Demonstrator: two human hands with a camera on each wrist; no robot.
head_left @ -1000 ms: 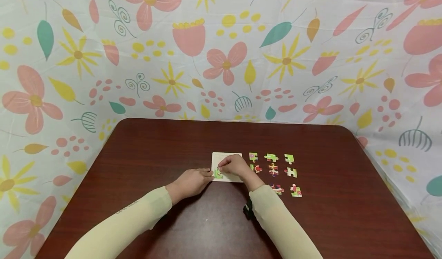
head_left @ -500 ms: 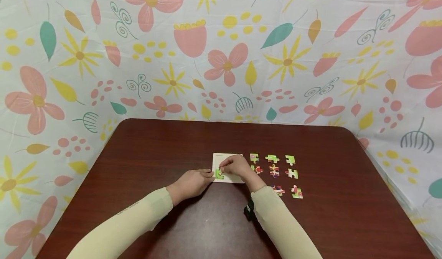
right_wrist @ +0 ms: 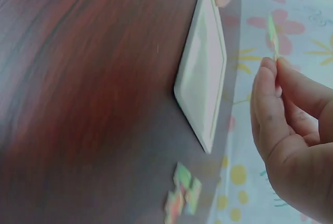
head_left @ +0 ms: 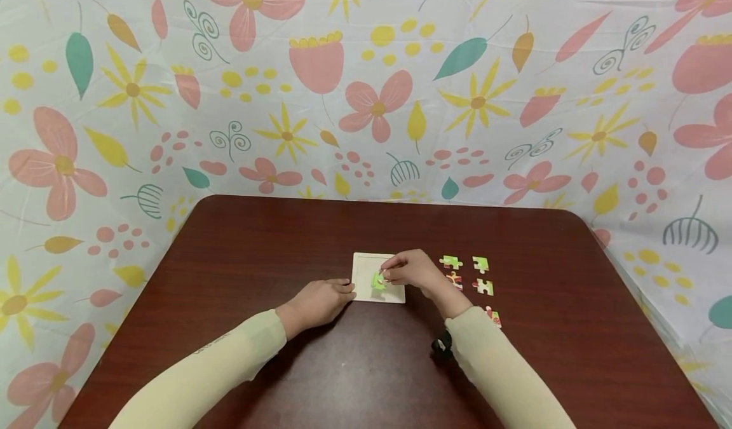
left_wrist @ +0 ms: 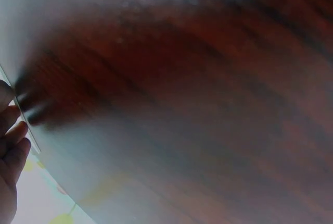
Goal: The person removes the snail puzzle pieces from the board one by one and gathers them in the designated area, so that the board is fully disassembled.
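In the head view a pale square puzzle tray (head_left: pixel 366 264) lies on the table. My left hand (head_left: pixel 317 303) rests at its left edge, fingers fairly straight and touching the rim; the fingertips (left_wrist: pixel 18 130) also show along that edge in the left wrist view. My right hand (head_left: pixel 420 269) pinches a green jigsaw piece (head_left: pixel 378 281) between thumb and fingers. This piece (right_wrist: pixel 273 36) is held up off the tray, nearly edge-on in the right wrist view. The part of the tray's inside that shows is bare.
Several loose jigsaw pieces lie right of the tray, among them a green one (head_left: pixel 451 262), a corner one (head_left: pixel 480 264) and a pale one (head_left: pixel 483 287). My right hand and sleeve (head_left: pixel 486 346) cover others. A flowered cloth (head_left: pixel 366 86) hangs behind the dark red table (head_left: pixel 274 232).
My right hand has lifted the green piece from the tray's lower left corner and moved to the right with it. The left hand stays at the tray's edge.
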